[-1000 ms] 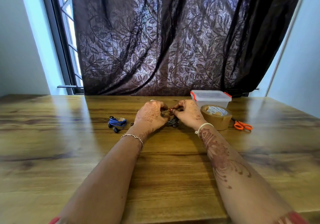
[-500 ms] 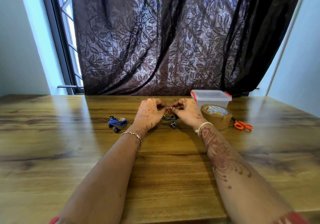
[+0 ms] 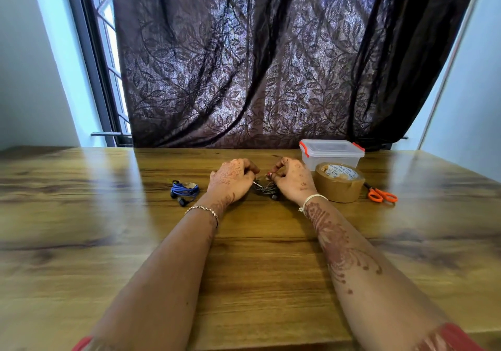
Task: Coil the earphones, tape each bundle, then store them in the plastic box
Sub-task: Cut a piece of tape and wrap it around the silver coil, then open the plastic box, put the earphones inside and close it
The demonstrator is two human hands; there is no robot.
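Note:
A dark earphone bundle (image 3: 265,188) lies on the wooden table (image 3: 135,242) between my hands. My left hand (image 3: 232,178) has its fingers curled on the bundle's left side, near the metal plug. My right hand (image 3: 291,179) pinches the cable at the bundle's upper right. A coiled blue earphone bundle (image 3: 184,191) with a strip of tape sits on the table to the left, apart from my hands. The clear plastic box (image 3: 332,153) with red clips stands lidded at the back right. A roll of brown tape (image 3: 339,182) lies in front of it.
Orange-handled scissors (image 3: 381,195) lie right of the tape roll. A dark patterned curtain (image 3: 271,66) hangs behind the table's far edge, with a window (image 3: 108,52) at the left. Bare wood stretches across the near and left parts of the table.
My hands have drawn slightly apart and dropped lower over the dark bundle, which now lies more exposed between them. The blue bundle, box, tape and scissors have not moved.

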